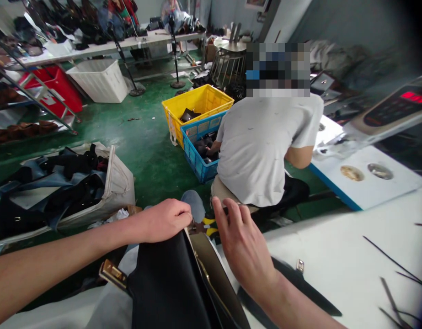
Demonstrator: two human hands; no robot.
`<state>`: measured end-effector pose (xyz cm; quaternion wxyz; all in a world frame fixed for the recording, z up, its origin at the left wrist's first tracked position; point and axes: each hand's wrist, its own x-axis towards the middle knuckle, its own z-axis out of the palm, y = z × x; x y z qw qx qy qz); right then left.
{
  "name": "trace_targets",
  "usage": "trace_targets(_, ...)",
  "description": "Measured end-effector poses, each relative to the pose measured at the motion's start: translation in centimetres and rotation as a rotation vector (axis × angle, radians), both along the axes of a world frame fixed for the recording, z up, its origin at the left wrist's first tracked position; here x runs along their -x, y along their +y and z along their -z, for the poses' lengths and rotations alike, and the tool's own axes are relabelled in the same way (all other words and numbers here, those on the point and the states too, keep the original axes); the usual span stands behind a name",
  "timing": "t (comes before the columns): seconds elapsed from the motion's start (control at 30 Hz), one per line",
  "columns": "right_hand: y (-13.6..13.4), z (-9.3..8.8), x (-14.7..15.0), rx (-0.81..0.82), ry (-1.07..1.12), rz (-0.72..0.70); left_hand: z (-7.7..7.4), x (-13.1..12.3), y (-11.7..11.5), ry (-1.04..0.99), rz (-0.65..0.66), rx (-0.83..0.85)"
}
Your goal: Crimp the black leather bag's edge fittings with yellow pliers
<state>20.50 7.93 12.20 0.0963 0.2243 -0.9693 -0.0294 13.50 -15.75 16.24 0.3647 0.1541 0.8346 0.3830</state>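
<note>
A black handbag (166, 283) with a gold clasp (113, 274) rests against my lap, its mouth showing an olive-brown lining and a gold zip. My left hand (166, 221) is closed on the bag's far top edge. On the other side of the mouth, my right hand (245, 249) hovers with its fingers apart and nothing visible in them. Just beyond that hand's fingertips, a yellow-handled tool (211, 227) is partly hidden. Beneath my right forearm lies a black strap piece (320, 288) with a gold buckle (300, 265), on the white table.
A white table (334, 242) with loose black strips stands at right. A co-worker (265, 146) sits ahead, beside blue (199, 160) and yellow (173, 114) crates. At left is a white bin (123, 183) of dark bag pieces. A machine (396, 109) with a red display stands at right.
</note>
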Motion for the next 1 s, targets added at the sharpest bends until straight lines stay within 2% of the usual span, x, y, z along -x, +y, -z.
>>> trace_targets(0.17, 0.0, 0.0, 0.1, 0.01, 0.003, 0.002, 0.2, 0.2, -0.1, -0.005, -0.004, 0.035)
trace_targets(0.57, 0.3, -0.1, 0.4, 0.151, -0.028, -0.058, 0.3, 0.3, -0.2, 0.019, 0.005, 0.072)
trace_targets(0.7, 0.8, -0.2, 0.5, 0.17, -0.21, -0.057, 0.2, 0.4, -0.1, 0.014, 0.009, 0.07)
trace_targets(0.8, 1.6, 0.1, 0.8, 0.325, -0.403, -0.047, -0.5, 0.4, -0.4, 0.008, 0.007, 0.081)
trace_targets(0.9, 2.1, 0.6, 1.0, 0.509, -0.573, -0.097, -1.3, 0.2, -0.8, 0.001, -0.004, 0.086)
trace_targets(1.0, 2.0, 1.0, 1.0, 0.516, -0.556, -0.072, -1.6, 0.0, -1.1, 0.009, -0.02, 0.091)
